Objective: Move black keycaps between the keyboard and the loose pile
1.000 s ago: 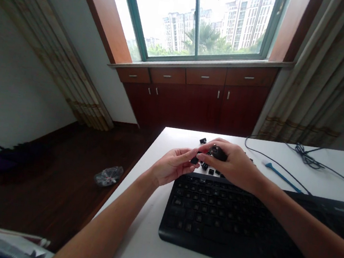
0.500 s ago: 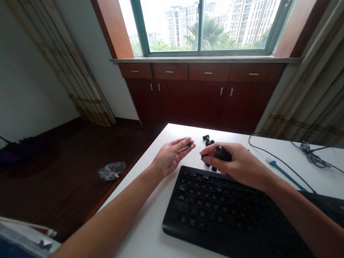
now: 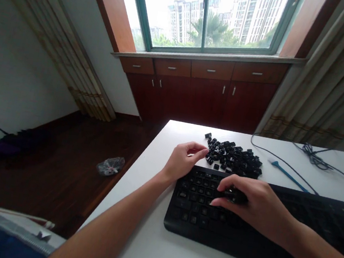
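Note:
A black keyboard (image 3: 240, 237) lies on the white table, with many key positions bare of caps. My right hand (image 3: 251, 202) is over its left half, fingers wrapped round a small black tool (image 3: 236, 196) whose tip points at the keys. Beyond the keyboard is a heap of loose black keycaps (image 3: 235, 157). At the left edge of that heap my left hand (image 3: 185, 158) has its thumb and forefinger pressed together; what they hold, if anything, is too small to make out.
A blue brush-like tool (image 3: 290, 176) and a black cable (image 3: 318, 160) lie at the right on the white table (image 3: 155, 246). On the floor left of the table is a clear plastic bag (image 3: 111, 166). Cabinets (image 3: 208, 100) stand under the window.
My right hand has moved from over the keycaps down onto the keyboard, uncovering the heap. My left hand has moved right to the heap and turned palm down.

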A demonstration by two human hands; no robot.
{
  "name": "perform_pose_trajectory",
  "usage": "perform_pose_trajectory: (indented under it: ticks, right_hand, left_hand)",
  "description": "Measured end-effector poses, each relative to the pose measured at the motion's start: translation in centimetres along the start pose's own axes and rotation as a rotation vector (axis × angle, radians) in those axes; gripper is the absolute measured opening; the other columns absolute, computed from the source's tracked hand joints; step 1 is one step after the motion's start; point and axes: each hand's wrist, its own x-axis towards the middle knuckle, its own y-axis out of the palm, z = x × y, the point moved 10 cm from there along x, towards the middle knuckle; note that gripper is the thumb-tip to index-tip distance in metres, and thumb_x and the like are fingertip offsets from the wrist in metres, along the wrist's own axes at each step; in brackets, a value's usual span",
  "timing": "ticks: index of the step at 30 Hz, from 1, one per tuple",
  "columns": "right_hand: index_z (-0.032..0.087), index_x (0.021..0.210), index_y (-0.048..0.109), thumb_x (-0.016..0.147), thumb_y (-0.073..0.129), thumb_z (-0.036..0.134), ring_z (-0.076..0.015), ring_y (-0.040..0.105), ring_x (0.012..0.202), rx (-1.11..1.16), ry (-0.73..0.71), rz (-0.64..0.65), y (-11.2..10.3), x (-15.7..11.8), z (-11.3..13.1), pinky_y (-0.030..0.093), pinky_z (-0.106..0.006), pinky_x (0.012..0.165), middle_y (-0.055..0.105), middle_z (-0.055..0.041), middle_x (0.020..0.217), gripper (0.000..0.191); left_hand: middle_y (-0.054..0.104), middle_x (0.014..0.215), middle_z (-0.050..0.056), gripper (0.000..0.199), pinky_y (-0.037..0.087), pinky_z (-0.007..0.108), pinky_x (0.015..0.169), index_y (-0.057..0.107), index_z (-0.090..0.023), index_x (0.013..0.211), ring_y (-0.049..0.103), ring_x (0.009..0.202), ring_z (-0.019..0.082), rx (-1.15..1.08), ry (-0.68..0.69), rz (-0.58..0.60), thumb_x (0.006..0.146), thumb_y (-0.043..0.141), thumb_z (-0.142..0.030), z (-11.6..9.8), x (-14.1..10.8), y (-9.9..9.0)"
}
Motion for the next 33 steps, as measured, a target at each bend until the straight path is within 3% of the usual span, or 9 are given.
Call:
perform_pose_trajectory:
  ticks: [4, 10, 13, 16, 20, 24, 28, 33]
  right_hand:
    - [0.022, 0.098, 0.062, 0.091, 0.069, 0.043, -0.0137, 0.066, 0.073, -0.05, -0.166, -0.018, 0.8, -1.2, 0.9, 0.049, -0.026, 0.067, 0.07, -0.0006, 0.091, 0.023]
    - [0.023, 0.11, 0.061, 0.096, 0.064, 0.03, -0.0128, 0.068, 0.081, -0.068, -0.218, -0.006, 1.1, -1.0, 1.6, 0.05, -0.025, 0.071, 0.072, 0.0005, 0.097, 0.015]
    - [0.023, 0.105, 0.063, 0.097, 0.063, 0.028, -0.0138, 0.07, 0.087, -0.076, -0.25, -0.005, 1.2, -1.0, 2.0, 0.051, -0.026, 0.076, 0.073, 0.0003, 0.102, 0.009]
    - [0.023, 0.104, 0.064, 0.096, 0.064, 0.029, -0.0141, 0.071, 0.086, -0.079, -0.244, 0.002, 1.4, -1.1, 1.7, 0.052, -0.026, 0.077, 0.075, 0.0013, 0.1, 0.009]
    - [0.023, 0.121, 0.06, 0.096, 0.064, 0.027, -0.0148, 0.072, 0.086, -0.082, -0.209, 0.002, 1.4, -1.2, 1.0, 0.053, -0.027, 0.076, 0.075, 0.0003, 0.1, 0.025]
    - [0.028, 0.118, 0.064, 0.095, 0.062, 0.02, -0.0155, 0.07, 0.095, -0.102, -0.156, 0.075, 1.6, -1.0, 0.9, 0.053, -0.028, 0.082, 0.071, 0.0008, 0.114, 0.025]
    - [0.03, 0.121, 0.067, 0.095, 0.056, 0.016, -0.014, 0.068, 0.083, -0.165, -0.11, 0.113, 1.5, -0.7, 1.3, 0.052, -0.028, 0.072, 0.066, -0.0006, 0.116, 0.031]
    - [0.029, 0.122, 0.067, 0.097, 0.058, 0.029, -0.0137, 0.067, 0.076, -0.201, -0.064, 0.101, 1.7, -0.5, 1.3, 0.052, -0.029, 0.068, 0.065, -0.0024, 0.116, 0.026]
  left_hand:
    - [0.075, 0.098, 0.006, 0.023, 0.059, 0.031, 0.085, 0.075, -0.018, 0.096, 0.071, 0.093, 0.019, 0.286, 0.145, 0.034, 0.088, 0.071, -0.038, -1.7, -0.5, 0.9]
    - [0.072, 0.098, 0.006, 0.014, 0.06, 0.027, 0.08, 0.075, -0.018, 0.093, 0.069, 0.091, 0.016, 0.381, 0.266, 0.085, 0.091, 0.066, -0.029, -2.9, -1.1, 1.9]
    - [0.071, 0.098, 0.005, 0.011, 0.06, 0.026, 0.08, 0.074, -0.018, 0.092, 0.068, 0.091, 0.015, 0.386, 0.286, 0.097, 0.091, 0.066, -0.026, -3.0, -1.3, 2.1]
    - [0.07, 0.098, 0.005, 0.01, 0.06, 0.025, 0.081, 0.074, -0.018, 0.092, 0.068, 0.091, 0.015, 0.383, 0.288, 0.102, 0.091, 0.066, -0.024, -2.9, -1.3, 2.2]
    - [0.07, 0.099, 0.006, 0.01, 0.061, 0.026, 0.081, 0.074, -0.018, 0.092, 0.068, 0.091, 0.015, 0.385, 0.29, 0.109, 0.091, 0.066, -0.023, -2.9, -1.2, 2.1]
    - [0.07, 0.099, 0.006, 0.01, 0.061, 0.026, 0.081, 0.074, -0.018, 0.092, 0.068, 0.091, 0.015, 0.392, 0.299, 0.115, 0.091, 0.065, -0.022, -3.0, -1.3, 2.2]
    - [0.07, 0.099, 0.005, 0.01, 0.061, 0.025, 0.081, 0.074, -0.018, 0.092, 0.068, 0.091, 0.014, 0.4, 0.3, 0.123, 0.091, 0.065, -0.021, -2.9, -1.3, 2.3]
    - [0.07, 0.098, 0.005, 0.01, 0.06, 0.024, 0.081, 0.074, -0.018, 0.092, 0.068, 0.091, 0.014, 0.409, 0.302, 0.132, 0.091, 0.065, -0.02, -2.9, -1.3, 2.4]
